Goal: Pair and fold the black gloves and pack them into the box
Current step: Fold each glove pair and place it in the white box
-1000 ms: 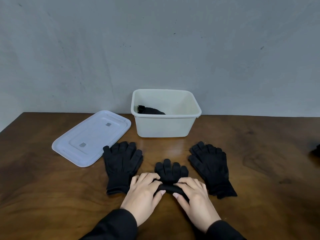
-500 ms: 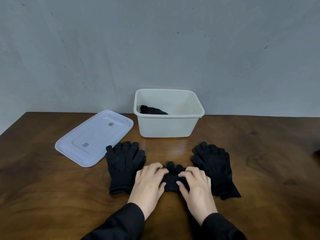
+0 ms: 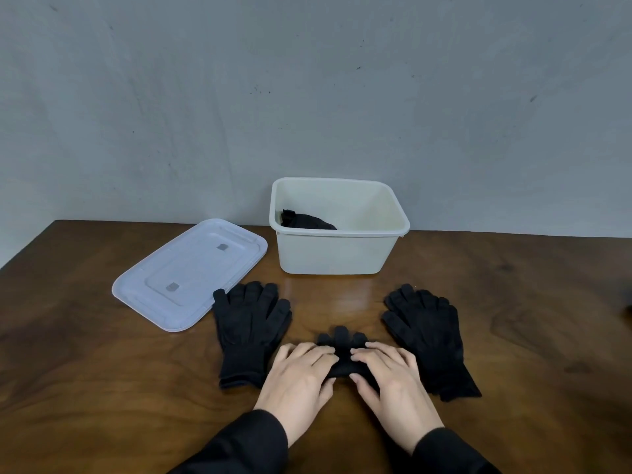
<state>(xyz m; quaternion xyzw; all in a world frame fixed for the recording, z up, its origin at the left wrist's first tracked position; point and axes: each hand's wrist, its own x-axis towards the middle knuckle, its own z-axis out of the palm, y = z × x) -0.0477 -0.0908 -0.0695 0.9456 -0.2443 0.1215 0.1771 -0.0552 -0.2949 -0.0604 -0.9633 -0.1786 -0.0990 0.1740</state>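
Both our hands, left (image 3: 298, 375) and right (image 3: 390, 378), curl their fingers over the small rolled pair of black knit gloves (image 3: 342, 350) on the brown wooden table (image 3: 102, 388).

We see its fingertips poking out beyond our knuckles. Just left lies a flat stacked pair of black gloves (image 3: 249, 331), and just right another flat black pair (image 3: 427, 336). Farther off sit the translucent white plastic lid (image 3: 191, 271) and the open cream plastic box (image 3: 337, 251), with a folded black bundle (image 3: 306, 220) in its left side.
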